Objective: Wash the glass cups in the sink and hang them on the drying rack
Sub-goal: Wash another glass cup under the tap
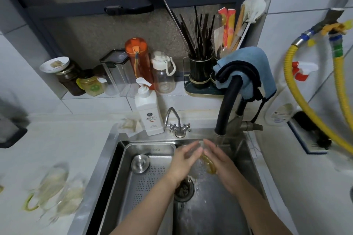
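Kitchen counter (57, 139), white, w/ steel sink (219, 215) set in; strainer tray (145, 158) fills sink's left half. Both hands over sink under black faucet (227, 105), water running. Glass cup (205, 155), clear w/ amber handle, between palms: left hand (184, 160) presses its left side, fingers straight; right hand (217, 158) cups right side, fingers near straight. More glass cups (55, 187) on counter left of sink, blurred. Soap bottle (147, 108) behind sink. Blue cloth (248, 68) draped over faucet.
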A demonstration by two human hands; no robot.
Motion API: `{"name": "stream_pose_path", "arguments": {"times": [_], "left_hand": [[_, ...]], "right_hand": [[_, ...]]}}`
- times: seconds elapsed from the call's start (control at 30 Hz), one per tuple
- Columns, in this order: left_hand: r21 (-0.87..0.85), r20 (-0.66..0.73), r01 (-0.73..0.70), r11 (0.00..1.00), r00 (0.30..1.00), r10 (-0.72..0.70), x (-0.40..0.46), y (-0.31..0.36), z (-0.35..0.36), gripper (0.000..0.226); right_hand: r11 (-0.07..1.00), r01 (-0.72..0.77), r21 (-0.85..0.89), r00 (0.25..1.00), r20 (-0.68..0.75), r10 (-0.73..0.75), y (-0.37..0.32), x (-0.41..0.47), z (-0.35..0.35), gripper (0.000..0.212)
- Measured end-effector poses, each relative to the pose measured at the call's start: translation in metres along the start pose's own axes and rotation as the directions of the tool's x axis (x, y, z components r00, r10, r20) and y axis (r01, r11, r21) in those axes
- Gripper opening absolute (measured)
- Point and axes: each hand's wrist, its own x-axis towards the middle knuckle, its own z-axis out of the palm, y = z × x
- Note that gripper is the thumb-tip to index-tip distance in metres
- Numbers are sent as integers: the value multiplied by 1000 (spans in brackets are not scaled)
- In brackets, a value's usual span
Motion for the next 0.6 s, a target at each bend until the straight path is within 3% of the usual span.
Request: {"name": "stream_pose_path", "arguments": {"times": [0.1, 0.23, 0.3, 0.4, 0.43, 0.53, 0.6], "left_hand": [[156, 44, 12, 988, 999, -20, 2, -8, 2, 61], [88, 208, 49, 995, 976, -66, 7, -11, 4, 102], [135, 235, 44, 990, 969, -76, 13, -9, 12, 110], [139, 220, 36, 990, 973, -66, 24, -4, 27, 93], [125, 214, 33, 992, 975, -59, 25, 1, 31, 89], [53, 163, 34, 998, 986, -42, 28, 12, 38, 69], [27, 93, 40, 999, 995, -42, 27, 17, 38, 67]], "right_hand": [[994, 49, 100, 999, -23, -47, -4, -7, -7, 42], [982, 62, 181, 995, -84, -48, -5, -32, -26, 25], [971, 102, 215, 990, -120, -77, 0, -39, -35, 24], [936, -25, 351, 979, -179, 94, 8, -33, -47, 32], [929, -26, 368, 984, -155, 88, 10, -36, -49, 38], [939, -22, 344, 989, -133, 72, 13, -31, -57, 81], [919, -38, 393, 984, -148, 103, 4, -27, -51, 55]]}}
